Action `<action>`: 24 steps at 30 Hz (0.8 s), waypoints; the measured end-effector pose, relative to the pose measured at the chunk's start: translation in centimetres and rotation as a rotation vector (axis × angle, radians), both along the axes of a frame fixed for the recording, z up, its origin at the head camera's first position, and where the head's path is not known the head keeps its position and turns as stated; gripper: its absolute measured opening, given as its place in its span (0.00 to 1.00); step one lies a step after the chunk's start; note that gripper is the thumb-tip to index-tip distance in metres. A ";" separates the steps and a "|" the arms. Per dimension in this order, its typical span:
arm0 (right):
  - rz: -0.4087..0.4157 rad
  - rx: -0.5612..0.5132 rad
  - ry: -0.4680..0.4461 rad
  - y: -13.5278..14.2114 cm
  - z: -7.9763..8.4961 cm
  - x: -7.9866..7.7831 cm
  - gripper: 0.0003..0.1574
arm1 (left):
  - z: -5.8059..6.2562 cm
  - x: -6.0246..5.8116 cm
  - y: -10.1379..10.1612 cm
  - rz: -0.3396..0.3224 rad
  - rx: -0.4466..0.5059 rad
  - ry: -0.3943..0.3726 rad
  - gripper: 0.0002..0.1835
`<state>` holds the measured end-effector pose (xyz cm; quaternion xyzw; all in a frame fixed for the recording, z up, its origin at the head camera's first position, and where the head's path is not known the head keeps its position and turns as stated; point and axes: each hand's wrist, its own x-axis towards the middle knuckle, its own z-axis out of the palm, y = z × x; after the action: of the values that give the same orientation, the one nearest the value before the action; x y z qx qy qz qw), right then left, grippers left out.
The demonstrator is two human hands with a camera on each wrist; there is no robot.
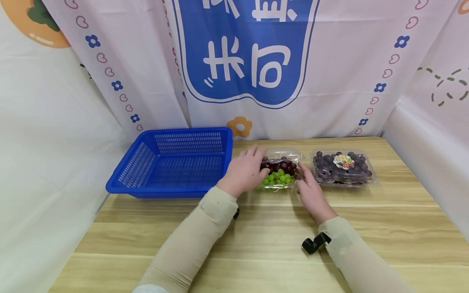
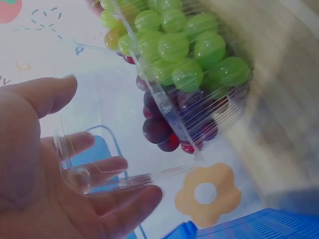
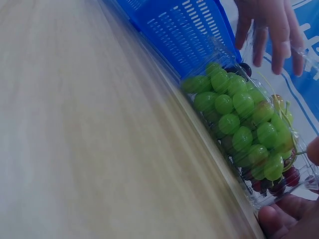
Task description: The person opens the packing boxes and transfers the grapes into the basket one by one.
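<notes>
A clear plastic clamshell box (image 1: 282,152) holds green grapes (image 1: 278,178) at the front and dark red grapes (image 1: 283,165) behind them. Its see-through lid stands raised, as the left wrist view shows. My left hand (image 1: 246,169) is at the box's left side, fingers extended against the lid and thumb apart from it. On the opposite side, my right hand (image 1: 311,193) holds the box's right end between thumb and fingers; only its fingertips (image 3: 286,214) and part of the thumb show in the right wrist view.
A blue slotted plastic basket (image 1: 170,189) stands to the left. Right of the right hand sits a closed clear box of dark grapes (image 1: 342,169) with a round fruit label. Everything is on a wood-grain table (image 1: 267,244), backed by a printed curtain (image 1: 329,114).
</notes>
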<state>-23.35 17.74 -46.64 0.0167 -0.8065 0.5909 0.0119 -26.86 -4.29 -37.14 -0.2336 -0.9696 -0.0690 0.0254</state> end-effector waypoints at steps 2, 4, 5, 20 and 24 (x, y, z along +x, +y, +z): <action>0.002 -0.008 0.001 0.0 0.0 0.0 0.45 | 0.3 0.0 0.0 -0.007 0.008 0.053 0.38; 0.002 -0.013 0.002 0.0 0.0 0.0 0.44 | 0.5 0.0 0.1 -0.012 0.014 0.108 0.38; 0.004 -0.013 0.005 0.0 0.1 0.1 0.44 | 0.6 0.0 0.1 -0.012 0.021 0.133 0.38; 0.014 -0.010 0.015 0.1 0.1 0.2 0.43 | 2.0 -0.2 0.1 -0.006 0.076 0.325 0.35; 0.016 -0.016 0.016 0.0 0.3 0.3 0.43 | 1.8 -0.4 0.1 -0.002 0.061 0.293 0.35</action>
<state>-23.07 17.79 -46.36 0.0280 -0.8015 0.5972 0.0138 -27.23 -4.18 -35.33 -0.2410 -0.9527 -0.0638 0.1739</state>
